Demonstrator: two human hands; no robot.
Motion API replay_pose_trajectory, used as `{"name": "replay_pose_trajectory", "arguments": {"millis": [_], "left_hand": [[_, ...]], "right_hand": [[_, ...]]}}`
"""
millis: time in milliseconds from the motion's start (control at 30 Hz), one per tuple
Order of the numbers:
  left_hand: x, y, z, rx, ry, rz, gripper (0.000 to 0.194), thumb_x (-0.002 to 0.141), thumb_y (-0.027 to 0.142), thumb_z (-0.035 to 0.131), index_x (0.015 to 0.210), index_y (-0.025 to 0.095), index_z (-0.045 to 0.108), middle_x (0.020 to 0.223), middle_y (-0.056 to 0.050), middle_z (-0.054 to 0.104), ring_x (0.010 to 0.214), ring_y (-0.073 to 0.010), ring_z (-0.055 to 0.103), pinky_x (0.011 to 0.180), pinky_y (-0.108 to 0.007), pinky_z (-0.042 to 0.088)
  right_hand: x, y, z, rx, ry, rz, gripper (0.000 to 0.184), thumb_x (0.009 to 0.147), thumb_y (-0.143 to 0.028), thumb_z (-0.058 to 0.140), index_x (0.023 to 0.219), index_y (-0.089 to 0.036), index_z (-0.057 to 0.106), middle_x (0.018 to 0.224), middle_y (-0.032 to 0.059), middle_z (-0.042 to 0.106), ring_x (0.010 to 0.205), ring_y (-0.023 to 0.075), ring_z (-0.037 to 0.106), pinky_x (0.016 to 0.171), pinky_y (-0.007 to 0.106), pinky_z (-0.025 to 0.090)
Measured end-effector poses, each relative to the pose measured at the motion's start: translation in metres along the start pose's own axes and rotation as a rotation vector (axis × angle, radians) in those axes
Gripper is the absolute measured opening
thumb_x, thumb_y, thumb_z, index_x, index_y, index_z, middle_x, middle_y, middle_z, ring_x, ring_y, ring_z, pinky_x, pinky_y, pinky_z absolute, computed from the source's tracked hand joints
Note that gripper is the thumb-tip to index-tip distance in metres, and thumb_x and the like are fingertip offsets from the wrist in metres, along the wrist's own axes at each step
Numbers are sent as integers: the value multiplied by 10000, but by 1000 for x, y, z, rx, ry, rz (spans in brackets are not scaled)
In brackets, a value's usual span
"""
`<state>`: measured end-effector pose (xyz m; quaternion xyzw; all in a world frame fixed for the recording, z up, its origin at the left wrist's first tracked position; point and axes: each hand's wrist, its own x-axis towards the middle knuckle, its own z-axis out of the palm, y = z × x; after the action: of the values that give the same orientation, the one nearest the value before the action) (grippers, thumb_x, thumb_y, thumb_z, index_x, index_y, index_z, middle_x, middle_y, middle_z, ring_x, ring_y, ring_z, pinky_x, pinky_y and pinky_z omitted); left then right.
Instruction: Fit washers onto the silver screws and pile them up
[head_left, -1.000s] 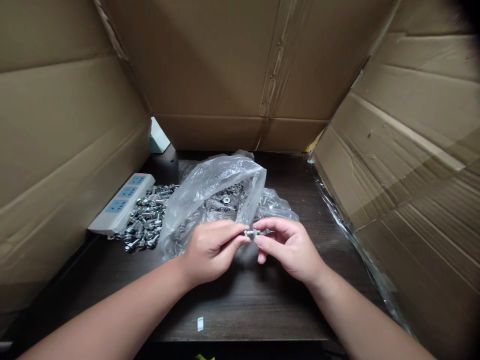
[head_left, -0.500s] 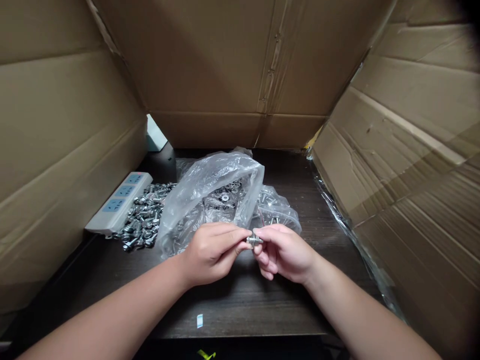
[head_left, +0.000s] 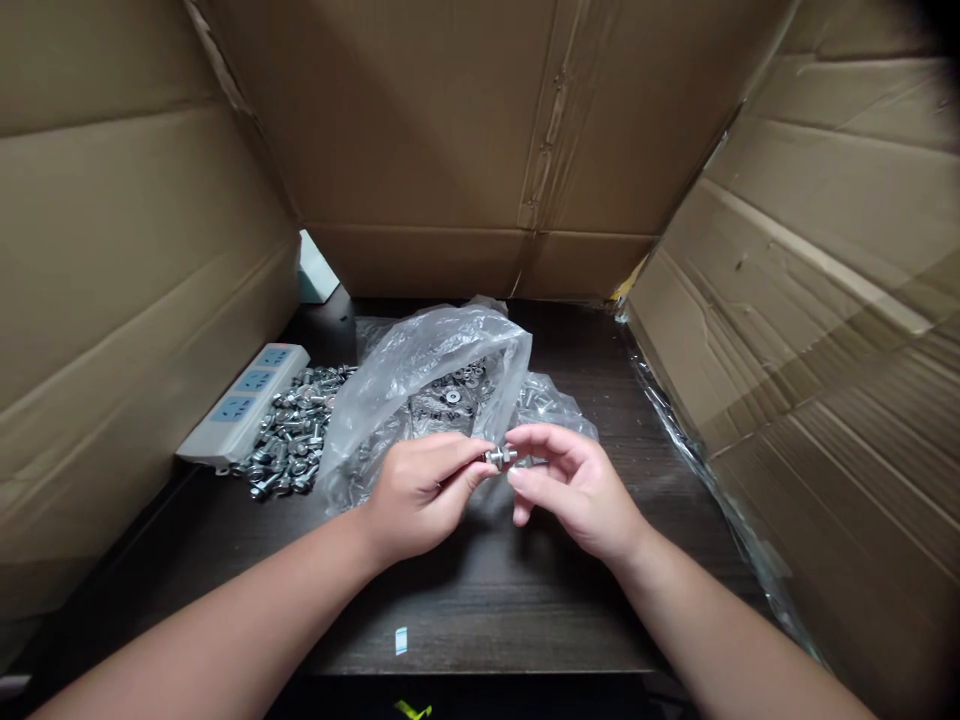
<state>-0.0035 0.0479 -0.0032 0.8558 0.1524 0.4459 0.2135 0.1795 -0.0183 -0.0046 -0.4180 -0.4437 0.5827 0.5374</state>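
above the desk (head_left: 480, 620), back from its front edge, the left hand (head_left: 420, 495) pinches a metal bolt (head_left: 496, 456) with a nut (head_left: 505, 456) on it; the right hand (head_left: 576, 485) has thumb and forefinger parted near the free end. probably light, stiff, slick: grip the head end.

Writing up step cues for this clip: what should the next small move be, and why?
Probably close the right grip on the nut and give it a small turn. The left grip already steadies the bolt, the nut sits on its shank, and the right grip stands open by the free end. Turn direction: can't tell.
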Motion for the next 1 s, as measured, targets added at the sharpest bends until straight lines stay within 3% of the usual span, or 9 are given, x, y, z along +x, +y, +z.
{"name": "replay_pose_trajectory", "arguments": {"millis": [167, 333, 600, 800, 867, 1000], "left_hand": [[1, 0, -1, -3, -37, 0, 138, 857, 103, 592, 958, 141, 677, 689, -35, 659, 572, -90, 564, 558, -191, 461], [0, -1, -1, 29, -57, 115, 198, 853, 89, 583, 1037, 126, 646, 727, -61, 680, 601, -107, 597, 565, -203, 487], [-1, -1, 2, 49, -109, 141, 179, 856, 86, 579, 1021, 119, 641, 717, -74, 685, 592, -116, 605, 558, -214, 493], [-3, -4, 3, 72, -97, 213, 243, 846, 76, 575, 1082, 123, 611, 770, -82, 699, 653, -135, 645, 602, -229, 526], [-3, -4, 2, 79, -101, 204, 237, 847, 78, 574, 1076, 124, 615, 768, -80, 698, 648, -132, 643, 600, -226, 524], [-2, -3, 2, 58, -71, 152, 206, 845, 73, 580, 1040, 112, 636, 733, -70, 683, 615, -119, 616, 577, -209, 503]], "right_hand": [[2, 3, -2, 10, 3, 49, 246, 741, -272, 783, 927, -151, 678, 749, 15, 680, 488, 95, 615, 495, 221, 503], [3, 4, -5, 83, -61, 128, 188, 785, -297, 743, 809, -125, 670, 657, -6, 628, 454, 79, 573, 466, 206, 465], [7, 3, -2, 248, -118, 270, 231, 754, -296, 727, 679, -123, 593, 537, -38, 548, 359, 52, 446, 386, 209, 458], [7, 8, 1, 254, -151, 372, 349, 811, -406, 634, 623, -119, 568, 478, -29, 524, 316, 59, 415, 338, 215, 436], [8, 10, 1, 211, -126, 360, 388, 841, -449, 596, 637, -120, 572, 480, -26, 524, 320, 69, 432, 345, 226, 446], [7, 10, -2, 31, -60, 194, 461, 912, -539, 487, 755, -121, 600, 587, -10, 564, 383, 86, 519, 419, 246, 491]]}}
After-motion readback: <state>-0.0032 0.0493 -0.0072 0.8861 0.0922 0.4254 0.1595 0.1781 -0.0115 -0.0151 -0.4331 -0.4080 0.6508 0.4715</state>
